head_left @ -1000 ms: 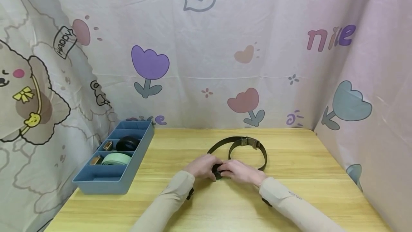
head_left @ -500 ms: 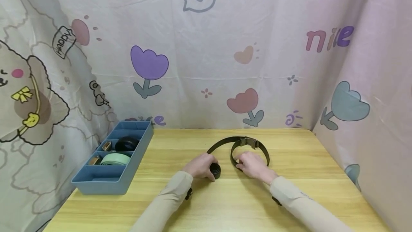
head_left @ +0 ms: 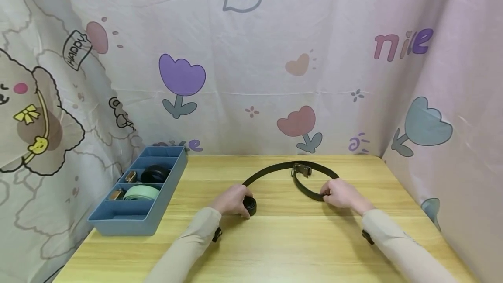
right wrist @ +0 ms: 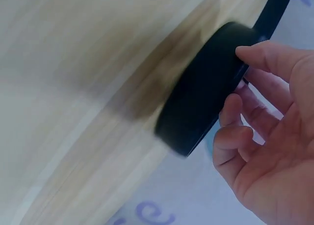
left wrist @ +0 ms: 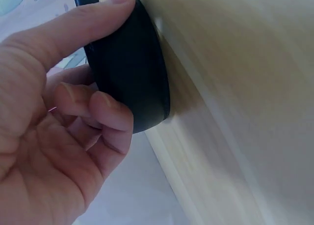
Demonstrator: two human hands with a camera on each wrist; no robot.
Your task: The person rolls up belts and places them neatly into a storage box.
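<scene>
A black belt (head_left: pixel 271 170) stands on edge on the table, its left end wound into a tight coil (head_left: pixel 249 206). My left hand (head_left: pixel 232 200) holds that coil between thumb and fingers; the left wrist view shows the thumb over its upper edge and the fingertips against its side. From the coil the strap arcs back and right, then curls round to a metal buckle (head_left: pixel 302 170). At the right bend of this loop my right hand (head_left: pixel 341 193) pinches the strap, thumb on its outer face in the right wrist view.
A blue divided tray (head_left: pixel 151 226) stands at the left of the wooden table (head_left: pixel 283 248). Its compartments hold a rolled black belt (head_left: pixel 154 174) and a rolled light green belt (head_left: pixel 142 192), with metal buckles beside them. A printed curtain (head_left: pixel 243 56) hangs behind and at both sides.
My right hand has left the coil, taken hold of the strap's loop and pulled it right, so the loop is wider. My left hand has shifted slightly left with the coil.
</scene>
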